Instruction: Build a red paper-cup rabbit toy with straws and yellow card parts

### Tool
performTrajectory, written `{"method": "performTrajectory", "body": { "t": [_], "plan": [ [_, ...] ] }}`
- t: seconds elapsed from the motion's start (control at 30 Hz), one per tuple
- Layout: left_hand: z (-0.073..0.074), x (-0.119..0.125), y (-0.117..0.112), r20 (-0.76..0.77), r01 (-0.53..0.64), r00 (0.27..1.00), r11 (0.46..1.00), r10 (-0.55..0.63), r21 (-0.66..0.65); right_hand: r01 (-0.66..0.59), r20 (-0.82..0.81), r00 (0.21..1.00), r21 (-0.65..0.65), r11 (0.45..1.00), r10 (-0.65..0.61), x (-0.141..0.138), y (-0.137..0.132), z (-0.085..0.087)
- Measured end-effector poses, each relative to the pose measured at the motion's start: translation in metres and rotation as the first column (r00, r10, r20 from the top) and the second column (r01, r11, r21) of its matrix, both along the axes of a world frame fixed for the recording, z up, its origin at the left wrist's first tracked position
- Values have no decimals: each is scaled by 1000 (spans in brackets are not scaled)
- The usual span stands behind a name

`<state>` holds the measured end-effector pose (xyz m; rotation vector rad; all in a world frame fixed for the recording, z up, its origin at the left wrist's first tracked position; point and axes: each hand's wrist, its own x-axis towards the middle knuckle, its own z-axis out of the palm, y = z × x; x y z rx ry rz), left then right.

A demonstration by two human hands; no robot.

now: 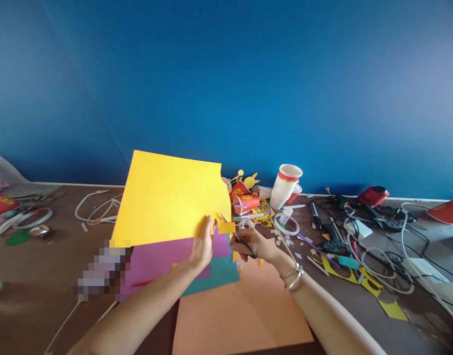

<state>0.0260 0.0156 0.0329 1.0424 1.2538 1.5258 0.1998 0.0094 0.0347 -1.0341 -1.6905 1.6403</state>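
Note:
My left hand [202,246] pinches the lower right edge of a large yellow paper sheet [167,197] and holds it up, tilted over the table. My right hand [254,245] grips black-handled scissors [238,238] whose blades point left into the sheet's bottom right corner, where small yellow tabs [226,227] stick out. Silver bangles [295,277] circle my right wrist. Below the hands lie a purple sheet [156,264], a teal sheet [222,273] and an orange sheet [241,315], overlapping on the brown table [34,276].
Behind the sheet stand stacked white and red paper cups [285,187], red cups [244,199] on their sides and tape rolls [287,224]. Cables, a glue gun [333,236] and yellow scraps [370,286] crowd the right. White cord [95,209] and tape [26,219] lie left. A blue wall rises behind.

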Motion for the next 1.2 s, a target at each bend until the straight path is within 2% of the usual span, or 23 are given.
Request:
{"method": "performTrajectory", "body": {
  "t": [0.1,0.17,0.27,0.43,0.7,1.2],
  "plan": [
    [7,-7,8,24,-40,999,999,41,-14,-159,169,971,-76,984,170,30,12,6],
    [7,-10,12,51,-64,997,997,66,-34,-156,177,970,-79,985,168,46,19,8],
    [-1,-12,15,55,-54,997,998,56,-36,-90,153,984,-32,995,94,58,24,8],
    [-15,-9,16,145,42,989,995,-28,-96,-95,157,983,2,995,94,54,25,7],
    [-24,-4,18,240,110,968,985,-75,-134,-99,113,989,10,995,97,49,25,8],
    [-27,-7,18,266,163,956,978,-123,-132,-103,193,977,56,993,91,51,23,10]
  ]
}}
